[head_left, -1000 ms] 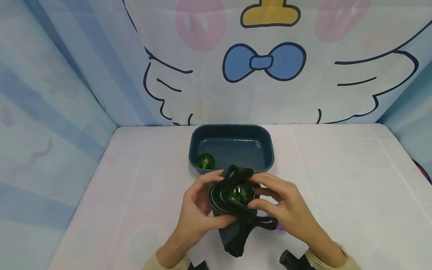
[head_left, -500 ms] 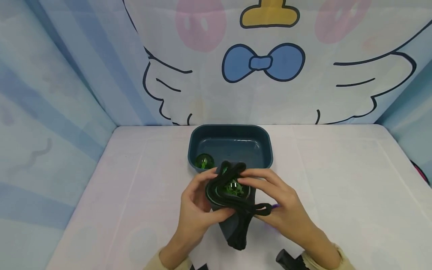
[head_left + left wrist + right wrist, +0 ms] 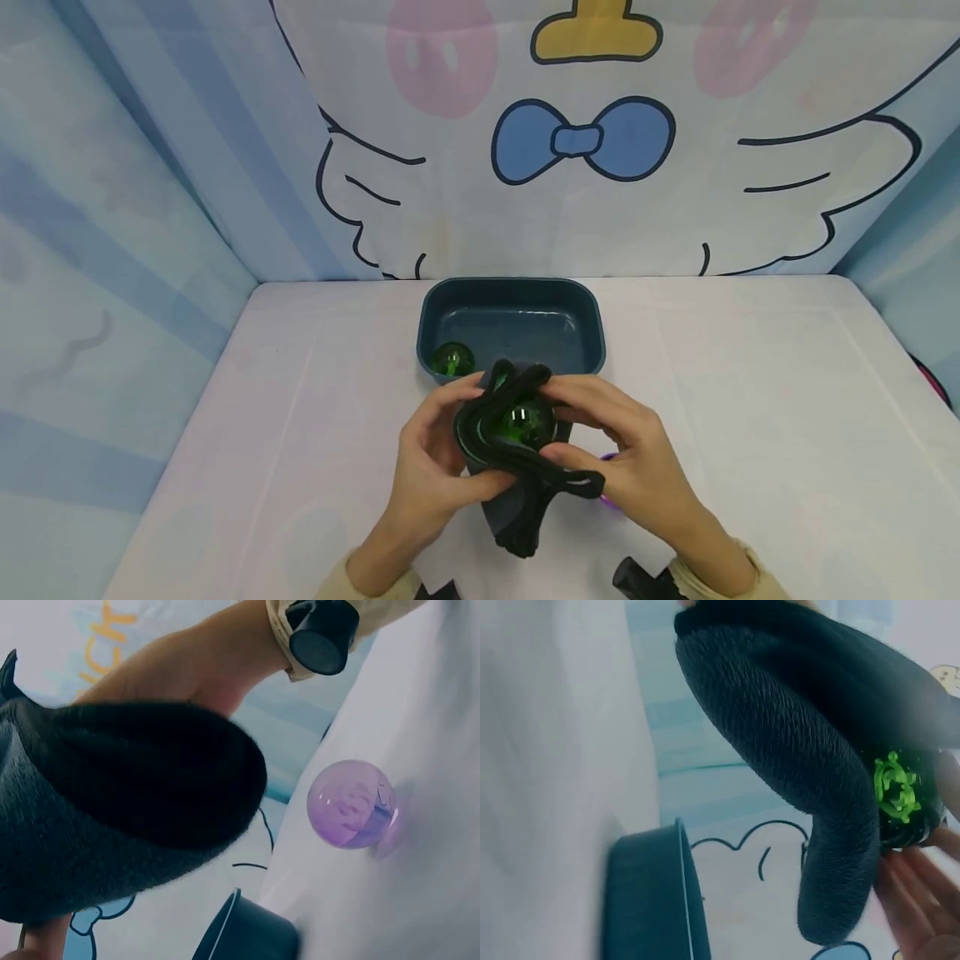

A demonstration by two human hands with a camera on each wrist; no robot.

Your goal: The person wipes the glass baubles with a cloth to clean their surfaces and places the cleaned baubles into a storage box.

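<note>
Both hands hold a black fabric pouch upright over the table, just in front of a dark blue tray. My left hand grips the pouch's left side and rim. My right hand pinches the right rim and the drawstring. A clear green ball sits in the pouch's open mouth and also shows in the right wrist view as the green ball against the pouch. In the left wrist view the pouch fills the left.
A second green ball lies in the tray's near left corner. A clear purple ball rests on the white table, mostly hidden under my right hand in the head view. Printed cloth walls close in the back and sides.
The pouch and both hands shifted slightly left and toward the tray. My right thumb came back onto the rim, and the green ball shows more fully in the mouth.
</note>
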